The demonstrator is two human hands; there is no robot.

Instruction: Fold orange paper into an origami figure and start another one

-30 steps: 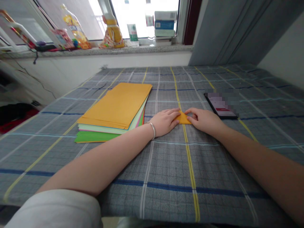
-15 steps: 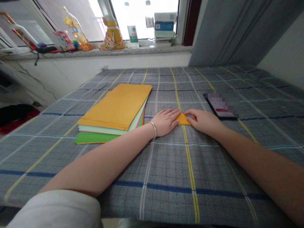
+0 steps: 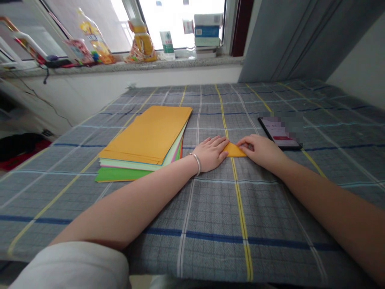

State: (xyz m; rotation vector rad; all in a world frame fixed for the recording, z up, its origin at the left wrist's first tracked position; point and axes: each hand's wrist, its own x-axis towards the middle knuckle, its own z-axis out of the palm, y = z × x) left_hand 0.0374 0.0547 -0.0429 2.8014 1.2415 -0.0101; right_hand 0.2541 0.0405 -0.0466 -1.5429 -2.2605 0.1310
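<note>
A small piece of folded orange paper [image 3: 234, 151] lies on the checked cloth between my hands, its visible part roughly triangular. My left hand [image 3: 210, 153] rests flat with its fingers stretched out, pressing on the paper's left side and hiding that end. At the paper's right corner, my right hand [image 3: 259, 150] has thumb and forefinger pinched together on the edge. A silver bangle [image 3: 197, 163] circles my left wrist.
To the left lies a stack of coloured paper [image 3: 150, 134], orange sheets on top. A phone [image 3: 279, 134] sits beyond my right hand. The checked tablecloth [image 3: 210, 224] covers the table. Bottles and boxes [image 3: 207, 31] line the windowsill [image 3: 114, 69] behind.
My right hand has slid slightly to the right along the paper, so more of the orange shows between my hands. My left hand has stayed in nearly the same place.
</note>
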